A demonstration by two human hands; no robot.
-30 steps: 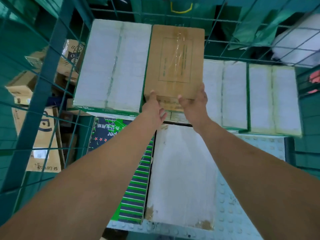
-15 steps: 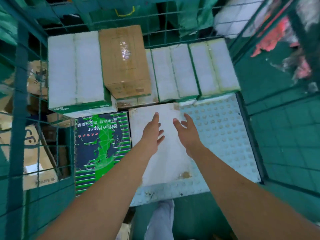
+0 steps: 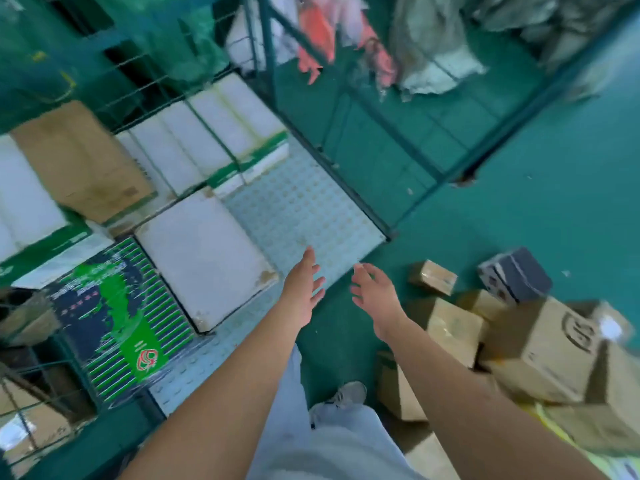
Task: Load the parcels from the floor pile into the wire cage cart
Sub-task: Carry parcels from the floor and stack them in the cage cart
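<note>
The wire cage cart (image 3: pixel 304 202) with a pale studded floor fills the left half of the view. Inside it lie white boxes (image 3: pixel 207 143), a brown cardboard box (image 3: pixel 79 161) on top of them, a flat white box (image 3: pixel 204 258) and a green office-paper box (image 3: pixel 121 317). The floor pile of brown parcels (image 3: pixel 540 344) lies at the right, with a small brown parcel (image 3: pixel 433 277) and a dark grey box (image 3: pixel 516 275) at its far edge. My left hand (image 3: pixel 304 289) and my right hand (image 3: pixel 374 296) hover empty, fingers spread, over the cart's near corner.
Green wire panels (image 3: pixel 398 140) rise on the cart's right side. Beyond them lie grey sacks (image 3: pixel 436 46) and pink bags (image 3: pixel 318 36). More cardboard boxes (image 3: pixel 31 431) show through the mesh at the left. My leg and shoe (image 3: pixel 346 393) stand on the green floor.
A second ago both hands held the brown box on the stack; they let go and drew back toward me. The view has swung right, bringing the floor pile into sight.
</note>
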